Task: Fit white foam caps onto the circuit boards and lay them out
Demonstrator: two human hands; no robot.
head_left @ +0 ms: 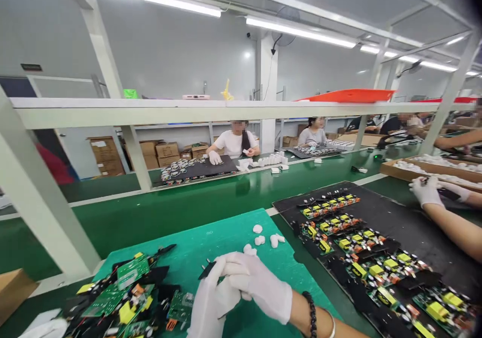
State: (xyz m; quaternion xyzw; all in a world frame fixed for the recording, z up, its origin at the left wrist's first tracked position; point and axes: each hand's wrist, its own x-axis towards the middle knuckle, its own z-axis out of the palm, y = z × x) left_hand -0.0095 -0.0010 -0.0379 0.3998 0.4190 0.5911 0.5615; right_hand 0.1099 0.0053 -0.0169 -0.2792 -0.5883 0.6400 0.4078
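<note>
My left hand [214,298], in a white glove, is closed around a small black plug piece [207,270] with two metal pins pointing up and left. Gloved too, my right hand [259,285] meets it, fingers bent and pressed together against the left fingers; what they pinch is hidden. Both hands are above a green mat [226,230]. Small white lumps [259,240] lie on the mat just beyond them. To the left is a heap of green circuit boards [130,277] with yellow and black parts.
Rows of circuit boards [376,270] cover part of a black board [399,222] at right. A co-worker's gloved hands [429,191] are by a cardboard tray [391,170]. A shelf beam [226,112] crosses ahead; a white post [48,212] stands left. People sit across the green belt [241,190].
</note>
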